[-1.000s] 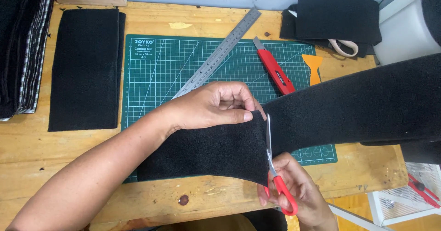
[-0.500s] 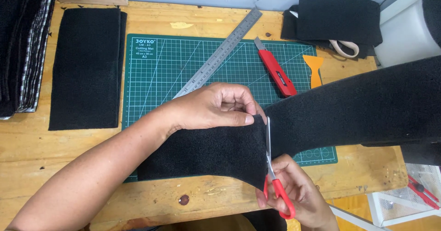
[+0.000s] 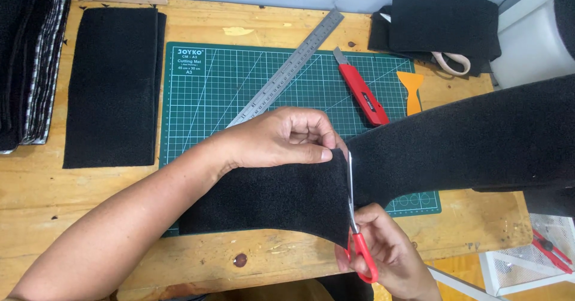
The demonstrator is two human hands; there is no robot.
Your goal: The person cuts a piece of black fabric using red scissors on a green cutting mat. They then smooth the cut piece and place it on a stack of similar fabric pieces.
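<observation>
The black felt (image 3: 383, 169) lies across the green mat (image 3: 239, 85) on your desk (image 3: 36, 187); your left hand (image 3: 281, 139) still pinches its far edge; your right hand (image 3: 383, 253) grips the scissors (image 3: 354, 217), blades now deeper into the cut.

The black fabric strip (image 3: 455, 139) runs out past the right edge, its far end unseen. Below it, the right hand (image 3: 386, 256) is cut off at the wrist by the bottom edge — its fingers hide the scissors' (image 3: 358, 241) red loops, and the fabric covers one blade.
</observation>
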